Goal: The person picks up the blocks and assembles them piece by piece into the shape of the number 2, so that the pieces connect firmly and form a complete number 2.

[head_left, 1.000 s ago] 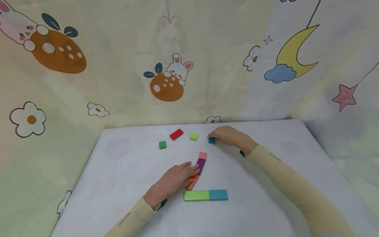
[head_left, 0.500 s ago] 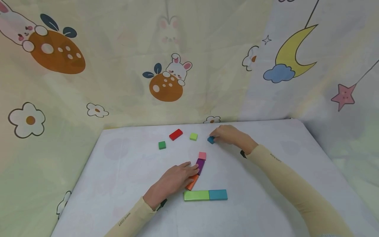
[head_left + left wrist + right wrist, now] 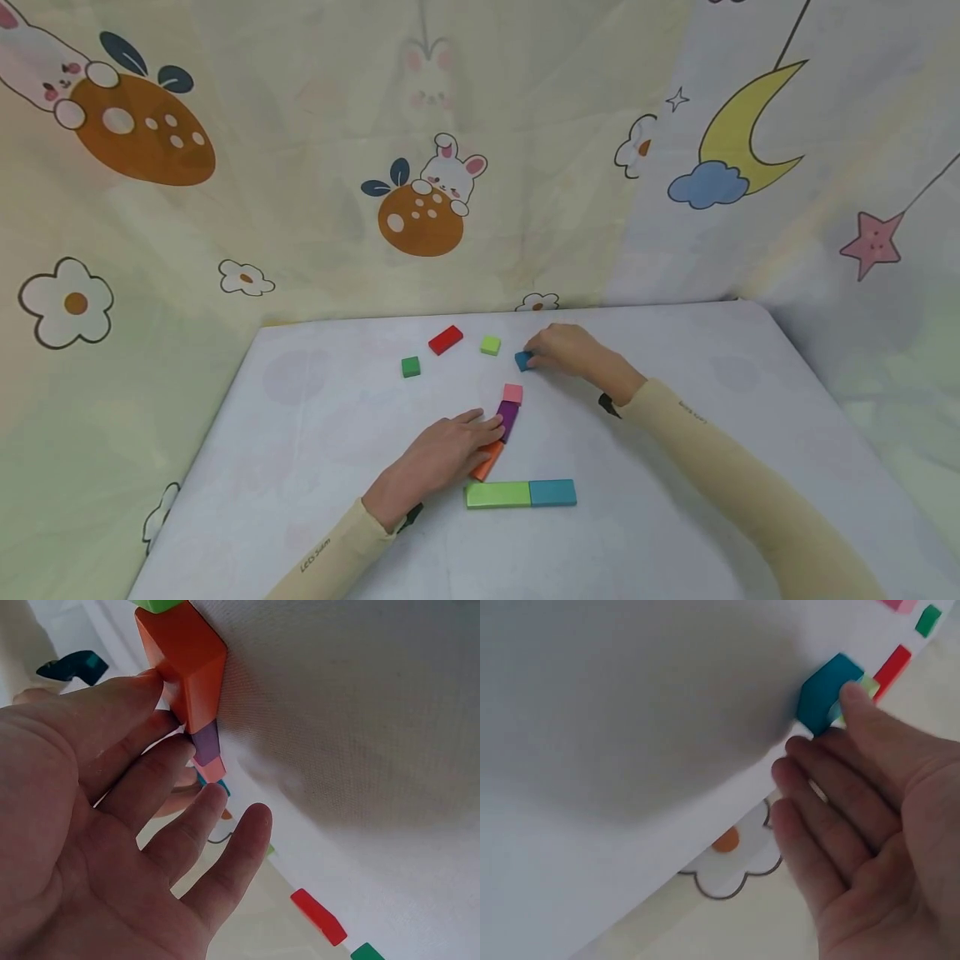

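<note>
My right hand [image 3: 573,350] pinches a small blue block [image 3: 522,362] between thumb and fingers, low over the far part of the table. In the right wrist view the blue block [image 3: 826,694] sits at the thumb and index fingertips, the other fingers lying below it. My left hand [image 3: 441,458] rests with loosely spread fingers against a slanting row of blocks. The thumb touches the orange block [image 3: 187,671], and fingertips reach the purple block [image 3: 509,419]. A pink block [image 3: 513,395] adjoins the purple one at the row's far end.
In front of the slanting row, a long light-green block [image 3: 497,496] and a teal block [image 3: 552,492] lie end to end. Toward the back are a red block [image 3: 446,340], a green cube [image 3: 410,367] and a lime cube [image 3: 491,345]. A printed cloth [image 3: 322,208] hangs behind the table.
My right hand has moved slightly left and nearer with the blue block, which has turned in its fingers. The left hand and the other blocks stay in place.
</note>
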Demonstrator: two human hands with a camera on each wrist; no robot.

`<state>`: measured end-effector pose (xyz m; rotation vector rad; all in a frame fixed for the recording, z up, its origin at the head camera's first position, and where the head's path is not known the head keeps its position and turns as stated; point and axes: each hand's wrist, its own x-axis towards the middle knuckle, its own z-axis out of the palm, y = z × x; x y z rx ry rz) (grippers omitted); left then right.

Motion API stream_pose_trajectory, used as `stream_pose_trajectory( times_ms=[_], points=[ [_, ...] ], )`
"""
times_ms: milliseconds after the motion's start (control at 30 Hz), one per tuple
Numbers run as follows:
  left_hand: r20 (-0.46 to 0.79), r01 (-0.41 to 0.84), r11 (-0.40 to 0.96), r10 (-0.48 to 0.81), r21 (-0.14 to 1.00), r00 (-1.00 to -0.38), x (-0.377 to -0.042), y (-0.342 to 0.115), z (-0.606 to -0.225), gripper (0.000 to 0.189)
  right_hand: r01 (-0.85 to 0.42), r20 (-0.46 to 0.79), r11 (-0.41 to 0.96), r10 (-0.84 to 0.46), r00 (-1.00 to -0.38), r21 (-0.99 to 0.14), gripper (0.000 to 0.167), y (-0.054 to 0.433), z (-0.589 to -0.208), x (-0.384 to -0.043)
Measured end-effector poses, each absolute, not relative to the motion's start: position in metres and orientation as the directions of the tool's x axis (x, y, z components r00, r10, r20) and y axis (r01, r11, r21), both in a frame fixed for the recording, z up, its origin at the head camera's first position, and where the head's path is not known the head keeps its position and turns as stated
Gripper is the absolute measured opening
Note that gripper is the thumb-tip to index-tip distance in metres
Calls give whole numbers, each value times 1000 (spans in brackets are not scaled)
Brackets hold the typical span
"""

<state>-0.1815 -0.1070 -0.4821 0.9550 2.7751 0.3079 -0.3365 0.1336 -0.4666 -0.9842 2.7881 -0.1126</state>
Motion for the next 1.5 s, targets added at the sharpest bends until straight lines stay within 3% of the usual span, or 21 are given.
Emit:
stream_pose_trajectory(
  times_ms=[367,1500],
  points=[
    [-120,579,768,625,274,-772,-183,-108,-482,50,-525,-134,839,-542,-829,-143,35,117,-468,-312],
    [-95,589,758,632,279,-769,-182,-108,-481,49,-542,-92,820,-563,-821,-186,32,112,-474,-299]
  ],
)
